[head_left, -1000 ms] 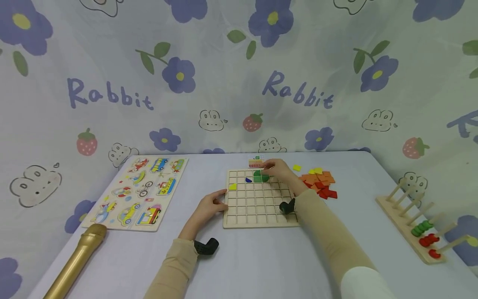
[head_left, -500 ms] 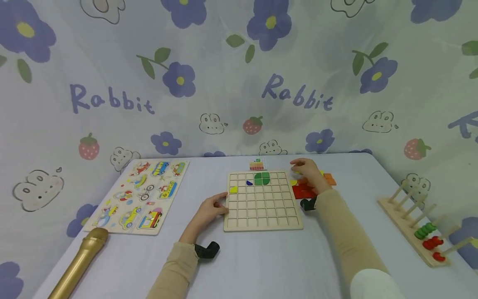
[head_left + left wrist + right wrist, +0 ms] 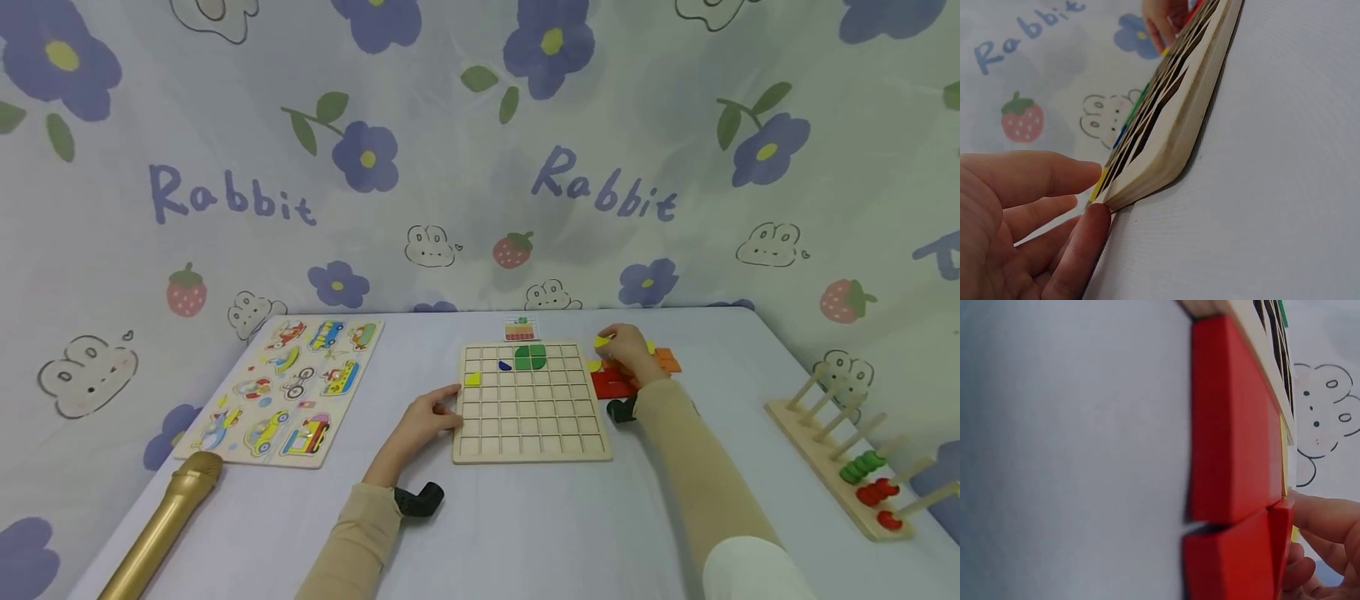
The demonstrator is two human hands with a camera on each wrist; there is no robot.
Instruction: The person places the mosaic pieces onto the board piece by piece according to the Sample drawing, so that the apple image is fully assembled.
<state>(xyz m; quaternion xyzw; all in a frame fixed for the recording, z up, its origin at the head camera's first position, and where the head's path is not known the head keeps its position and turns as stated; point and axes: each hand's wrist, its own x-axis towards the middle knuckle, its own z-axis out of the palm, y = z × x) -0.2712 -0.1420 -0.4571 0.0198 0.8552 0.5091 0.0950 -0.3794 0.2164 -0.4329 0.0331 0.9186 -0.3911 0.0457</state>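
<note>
Pinching a yellow piece [image 3: 602,342], the right hand [image 3: 629,348] could drop it if fingertips slip. The left hand [image 3: 418,422], spread, touches the board [image 3: 532,457].

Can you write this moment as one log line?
left hand: touches grid board edge | right hand: pinches yellow piece | on board: green pieces, blue piece

The word "Rabbit" [image 3: 232,198] reads twice on the flowered backdrop cloth [image 3: 450,167].
</note>
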